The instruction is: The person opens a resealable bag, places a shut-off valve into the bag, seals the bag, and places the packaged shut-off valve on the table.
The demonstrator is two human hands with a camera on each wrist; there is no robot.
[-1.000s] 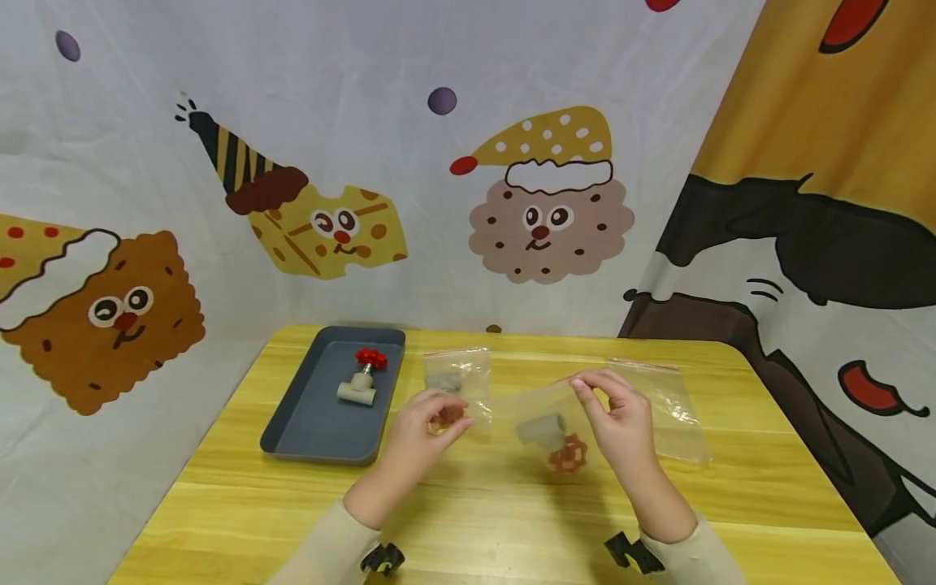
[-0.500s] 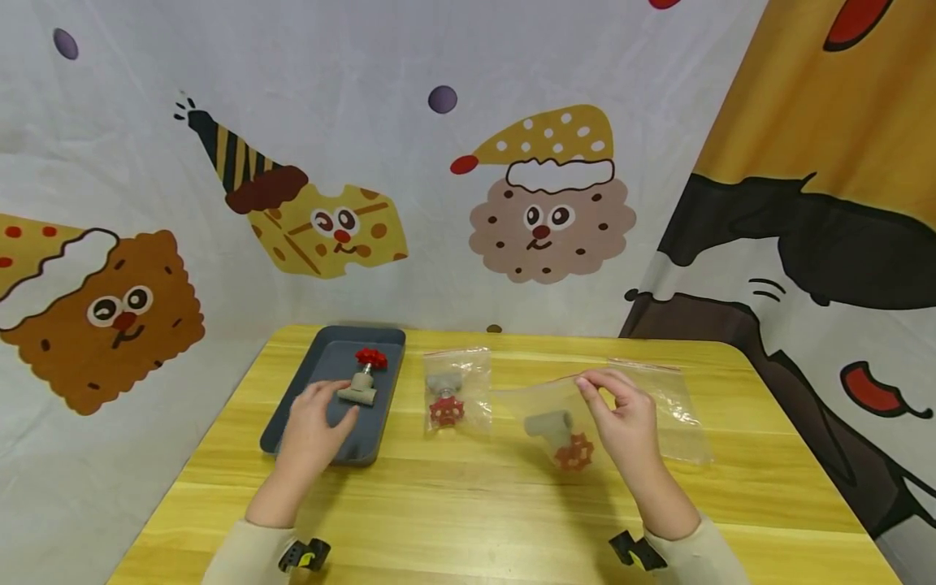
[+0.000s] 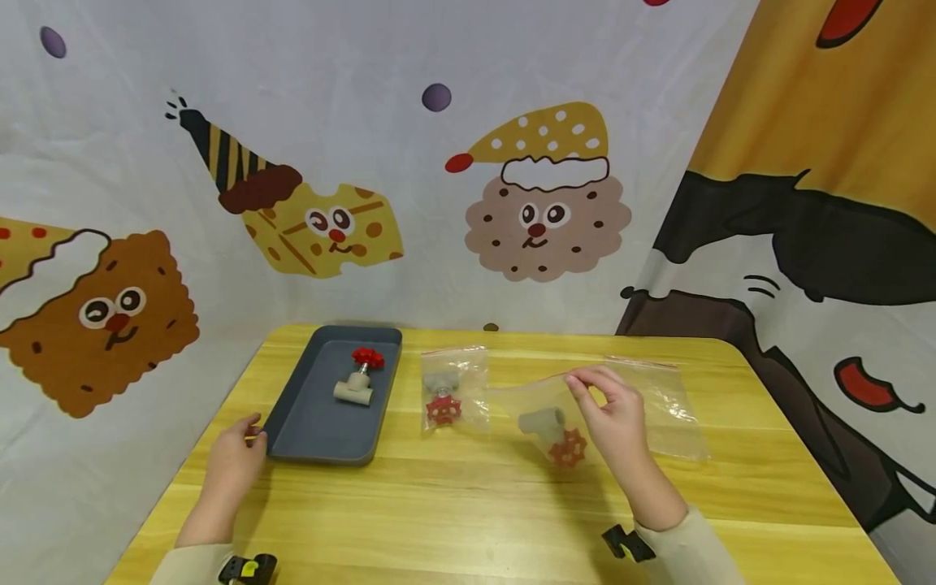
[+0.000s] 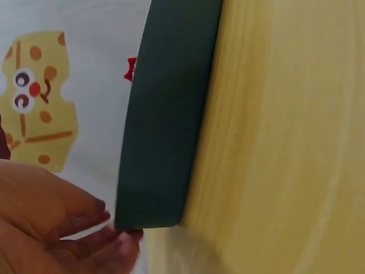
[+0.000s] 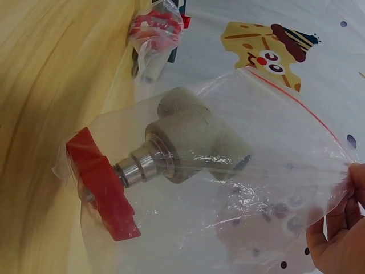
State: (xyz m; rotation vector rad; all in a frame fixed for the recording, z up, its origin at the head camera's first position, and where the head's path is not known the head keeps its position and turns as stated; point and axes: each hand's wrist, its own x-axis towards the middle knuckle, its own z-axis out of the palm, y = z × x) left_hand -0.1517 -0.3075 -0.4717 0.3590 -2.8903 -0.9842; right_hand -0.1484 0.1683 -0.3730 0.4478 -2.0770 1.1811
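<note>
Holding up a red-wheeled valve (image 5: 197, 134) in a clear bag (image 5: 274, 165), over the yellow wood-grain worktop (image 3: 468, 512), by the bag's top edge in the right hand (image 3: 617, 413), with that grip pinched tight between thumb and fingertips. Touching the near left corner of the dark grey tray (image 3: 310, 435) with the left hand (image 3: 232, 457), in a parted grip. Bearing, farther out on that glossy wood, a second bagged valve (image 3: 443, 406) right of the tray and a flat bag (image 3: 669, 418) farther right. Backed by a pale cloth (image 3: 427, 301) printed with cartoon snacks in party hats.
</note>
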